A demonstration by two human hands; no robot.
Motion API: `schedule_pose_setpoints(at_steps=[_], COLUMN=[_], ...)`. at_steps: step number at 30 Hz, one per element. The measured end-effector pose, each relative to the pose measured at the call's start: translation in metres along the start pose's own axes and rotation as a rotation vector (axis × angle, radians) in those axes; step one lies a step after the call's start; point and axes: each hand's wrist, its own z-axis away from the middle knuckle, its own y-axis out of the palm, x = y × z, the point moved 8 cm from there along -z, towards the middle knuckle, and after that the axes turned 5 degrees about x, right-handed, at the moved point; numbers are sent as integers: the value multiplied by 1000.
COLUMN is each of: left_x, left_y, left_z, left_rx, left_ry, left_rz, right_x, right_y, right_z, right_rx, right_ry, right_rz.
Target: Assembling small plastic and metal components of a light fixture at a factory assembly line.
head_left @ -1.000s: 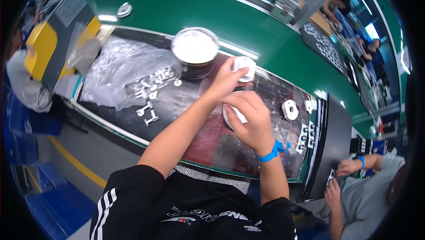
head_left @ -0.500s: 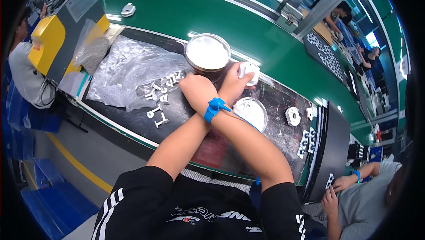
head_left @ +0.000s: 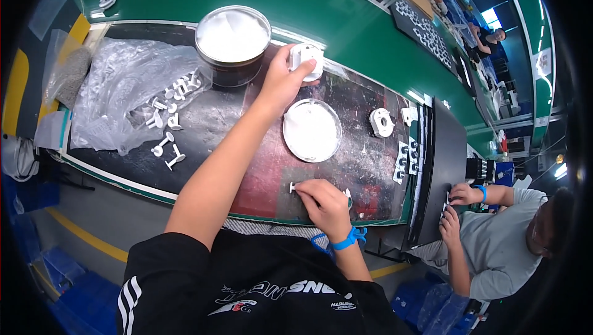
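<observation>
Up by the tin of white paste (head_left: pixel 233 37), my left hand (head_left: pixel 281 82) is clenched round a small white plastic housing (head_left: pixel 306 58) — light, stiff, best gripped by its sides. Near the mat's front edge, my right hand (head_left: pixel 324 202) pinches a tiny white pin (head_left: pixel 293 187) — slippery, easily dropped, safest held by its stem.

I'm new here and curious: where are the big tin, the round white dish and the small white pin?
big tin (head_left: pixel 233 35), head view, white contents.
round white dish (head_left: pixel 312 130), head view, centre.
small white pin (head_left: pixel 292 187), head view, flat head.
</observation>
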Motion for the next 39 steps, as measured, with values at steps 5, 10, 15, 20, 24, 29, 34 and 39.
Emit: schedule_pose_setpoints(at_steps=[5,10,15,20,24,29,34,39], left_x=[-3,-3,-5,-4,-4,-3,-3,-4], left_y=[5,6,7,3,6,6,5,5], left_z=[6,8,5,4,5,5,4,3], left_rx=[1,5,20,21,20,25,28,18], left_ry=[-9,15,44,44,35,50,57,54], left_rz=[-55,-69,-65,-63,-76,-61,-54,-62], right_x=[-5,-9,-22,-17,-21,-23,-24,-27], right_y=[-8,-31,-45,-33,-33,-30,-29,-50], right_z=[6,-2,-29,-42,-43,-44,-46,-42], right_rx=[-25,-164,-214,-139,-132,-102,-90,-159], right_ry=[-57,46,130,66,78,99,100,207], right_rz=[186,121,172,361,416,433,411,178])
